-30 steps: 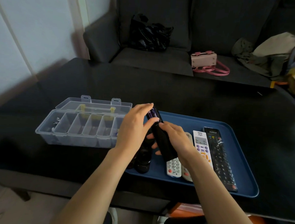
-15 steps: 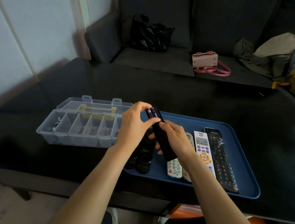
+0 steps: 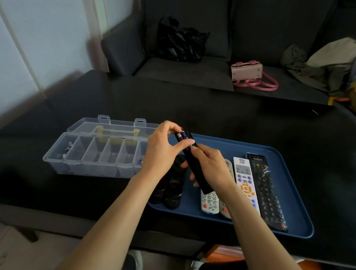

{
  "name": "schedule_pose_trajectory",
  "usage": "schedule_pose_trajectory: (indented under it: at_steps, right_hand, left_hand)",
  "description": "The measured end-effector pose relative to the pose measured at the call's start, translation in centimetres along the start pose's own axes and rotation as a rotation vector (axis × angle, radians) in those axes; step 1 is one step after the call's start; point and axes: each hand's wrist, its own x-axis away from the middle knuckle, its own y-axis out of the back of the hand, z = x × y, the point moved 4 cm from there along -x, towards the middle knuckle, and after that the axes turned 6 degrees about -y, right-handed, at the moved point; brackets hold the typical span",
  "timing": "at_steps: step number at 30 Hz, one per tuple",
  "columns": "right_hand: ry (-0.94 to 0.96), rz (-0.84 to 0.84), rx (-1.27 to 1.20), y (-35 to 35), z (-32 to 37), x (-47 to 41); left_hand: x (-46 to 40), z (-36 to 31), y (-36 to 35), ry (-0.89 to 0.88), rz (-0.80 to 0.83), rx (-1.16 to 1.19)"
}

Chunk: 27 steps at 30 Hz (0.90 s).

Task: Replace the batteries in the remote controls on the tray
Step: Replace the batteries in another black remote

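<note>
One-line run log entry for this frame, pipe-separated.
step: battery swap | right hand: holds black remote above tray | left hand: fingers at batteries in open compartment | organizer box: open

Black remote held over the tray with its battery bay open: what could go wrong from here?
1. The purple batteries sit exposed at the raised end of the slim black remote control; the left hand, pinching there, could flick one out.
2. A dropped battery may land among the remotes on the blue plastic tray, since the right hand keeps its grip lower down.

Dim room, pale daylight from left, wide-angle bending, blurred edges
</note>
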Motion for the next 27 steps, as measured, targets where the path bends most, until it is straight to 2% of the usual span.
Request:
schedule_pose_trajectory:
  at_steps: [5,8,14,22,27]
  right_hand:
    - [-0.006,-0.009,0.008,-0.1,0.2,-0.1]
    - [-0.044,-0.010,-0.018,-0.1,0.1,0.0]
    - [-0.107,0.001,-0.065,0.2,0.2,0.1]
    - [-0.095,-0.019,-0.035,0.1,-0.1,-0.2]
    - [-0.142,-0.009,-0.140,0.5,0.1,0.1]
  left_hand:
    - [-0.1,0.0,-0.3,-0.004,-0.050,0.032]
    - [-0.1,0.1,-0.2,-0.004,-0.005,0.048]
    - [0.2,-1.0,0.2,-0.198,0.043,-0.208]
    - [0.4,-0.5,-1.9,-0.314,0.150,-0.444]
    - [0.5,-0.8,-2.0,-0.355,0.173,-0.374]
